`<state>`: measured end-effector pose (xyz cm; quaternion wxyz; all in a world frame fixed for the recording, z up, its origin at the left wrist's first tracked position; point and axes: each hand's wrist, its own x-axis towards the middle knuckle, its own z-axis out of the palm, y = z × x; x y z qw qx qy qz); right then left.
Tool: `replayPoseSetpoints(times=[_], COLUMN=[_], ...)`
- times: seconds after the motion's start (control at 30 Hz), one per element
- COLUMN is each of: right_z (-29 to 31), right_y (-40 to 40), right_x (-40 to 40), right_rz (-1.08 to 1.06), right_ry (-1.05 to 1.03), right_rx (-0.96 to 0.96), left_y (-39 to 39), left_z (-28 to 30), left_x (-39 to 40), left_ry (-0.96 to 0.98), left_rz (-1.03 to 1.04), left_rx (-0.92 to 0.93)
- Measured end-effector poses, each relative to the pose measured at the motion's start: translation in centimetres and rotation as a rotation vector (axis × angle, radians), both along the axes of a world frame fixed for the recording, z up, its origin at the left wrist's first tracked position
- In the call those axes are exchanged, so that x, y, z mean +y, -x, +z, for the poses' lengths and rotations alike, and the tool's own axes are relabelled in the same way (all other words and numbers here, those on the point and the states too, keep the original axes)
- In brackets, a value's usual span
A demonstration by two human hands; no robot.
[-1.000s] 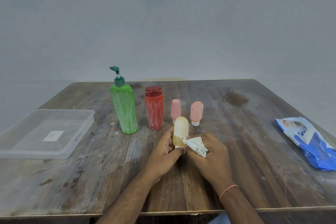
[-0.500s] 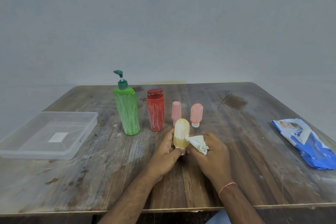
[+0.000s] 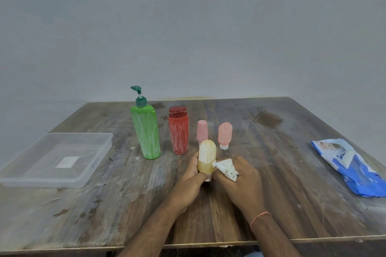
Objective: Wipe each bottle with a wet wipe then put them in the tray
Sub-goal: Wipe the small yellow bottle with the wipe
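My left hand (image 3: 191, 181) grips a small yellow bottle (image 3: 206, 156) near its base, holding it upright, cap down, over the table. My right hand (image 3: 240, 181) holds a crumpled white wet wipe (image 3: 226, 168) against the bottle's right side. Behind them stand a green pump bottle (image 3: 146, 131), a red bottle (image 3: 178, 131), a small pink bottle (image 3: 202, 131) and a small salmon bottle (image 3: 225, 134), all streaked with white. A clear plastic tray (image 3: 87, 173) sits at the left with no bottles in it.
A blue and white wet-wipe pack (image 3: 351, 167) lies at the right edge of the worn wooden table (image 3: 292, 183). A plain grey wall stands behind the table.
The wipe has shifted slightly along the yellow bottle's right side. Both hands keep their hold. The head camera tilted a little, so everything sits slightly lower in view.
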<state>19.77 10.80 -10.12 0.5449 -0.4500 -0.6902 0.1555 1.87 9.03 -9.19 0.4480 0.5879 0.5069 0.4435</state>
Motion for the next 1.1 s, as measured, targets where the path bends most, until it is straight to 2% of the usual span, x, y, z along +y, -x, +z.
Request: replayPoseSetpoints(times=[0.13,0.3,0.43,0.57,0.73,0.87,1.0,1.1], right_z=[0.1,0.1,0.1,-0.1,-0.2,-0.2,-0.1,-0.1], right_y=[0.1,0.0,0.0,-0.3,-0.1,-0.4,-0.2,-0.4], right_x=[-0.2,0.3,0.1,0.4,0.3,0.5,0.2,0.3], right_rz=[0.09,-0.021,0.063,-0.019,0.039,-0.041,0.033,-0.034], right_ry=[-0.015,-0.012,-0.03,-0.027,-0.01,-0.011,-0.016,-0.014], right_rx=[0.017,-0.027,-0.014,-0.024,0.023,0.017,0.042,0.039], left_y=[0.0,0.1,0.1,-0.1,0.0,-0.1,0.0,-0.2], left_z=[-0.1,-0.7,-1.1,-1.0,-0.8,-0.6,-0.6,-0.4], left_x=[0.0,0.3,0.5,0.3,0.2,-0.1,-0.1,-0.3], left_ry=[-0.012,-0.031,-0.051,-0.065,-0.051,-0.062,-0.096,-0.098], left_rz=[-0.011,-0.012,-0.019,-0.018,-0.024,-0.04,-0.039,-0.055], left_rx=[-0.01,0.046,0.047,0.06,0.068,0.103,0.106,0.119])
